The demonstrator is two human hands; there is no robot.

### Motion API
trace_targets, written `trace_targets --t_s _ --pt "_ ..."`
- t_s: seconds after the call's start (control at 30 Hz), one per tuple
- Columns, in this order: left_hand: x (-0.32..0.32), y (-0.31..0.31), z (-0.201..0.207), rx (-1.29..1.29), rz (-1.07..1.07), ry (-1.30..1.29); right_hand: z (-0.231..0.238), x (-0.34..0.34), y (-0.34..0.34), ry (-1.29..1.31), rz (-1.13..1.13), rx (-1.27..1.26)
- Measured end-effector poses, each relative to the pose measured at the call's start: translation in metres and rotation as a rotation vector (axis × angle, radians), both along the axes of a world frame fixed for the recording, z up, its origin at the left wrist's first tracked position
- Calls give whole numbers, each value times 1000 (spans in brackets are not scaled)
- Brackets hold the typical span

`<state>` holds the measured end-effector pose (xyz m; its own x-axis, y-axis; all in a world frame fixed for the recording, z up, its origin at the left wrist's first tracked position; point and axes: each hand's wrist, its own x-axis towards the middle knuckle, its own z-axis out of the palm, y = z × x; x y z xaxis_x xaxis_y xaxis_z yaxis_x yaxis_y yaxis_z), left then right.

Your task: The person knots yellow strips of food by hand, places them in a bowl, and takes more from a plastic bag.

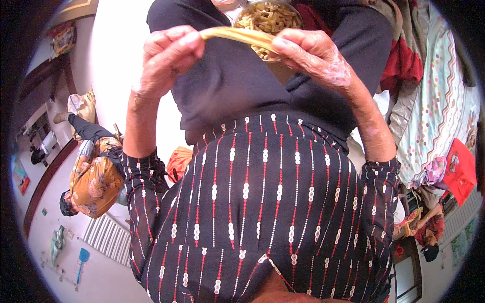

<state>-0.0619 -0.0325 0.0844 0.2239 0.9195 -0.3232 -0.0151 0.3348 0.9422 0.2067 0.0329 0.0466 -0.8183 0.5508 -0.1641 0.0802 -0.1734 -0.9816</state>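
Pieces [268,16] lie in the bowl [301,21] behind the strip [236,34].

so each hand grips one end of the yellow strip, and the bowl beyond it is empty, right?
Not quite: the bowl isn't empty. The head view shows many short yellowish pieces in it. The rest stands: left hand and right hand each grip one end of the yellow strip.

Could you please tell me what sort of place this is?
Probably a room in a home, judging by the pale polka-dotted cloth, rumpled dark-red fabric and white ribbed radiator.
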Motion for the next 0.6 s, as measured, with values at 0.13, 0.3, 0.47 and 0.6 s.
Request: trace_targets --t_s 0.13,0.3,0.47,0.6 --pt "29 11 -7 -38 301 -789 -4 -29 -7 111 -167 66" --pt "64 32 -12 433 165 -91 -6 -29 -6 93 -211 -18" --pt "77 30 -50 1020 -57 553 -20 -14 -11 135 -329 232" --pt "74 24 -45 881 -286 749 -22 -13 -11 -21 -314 79"
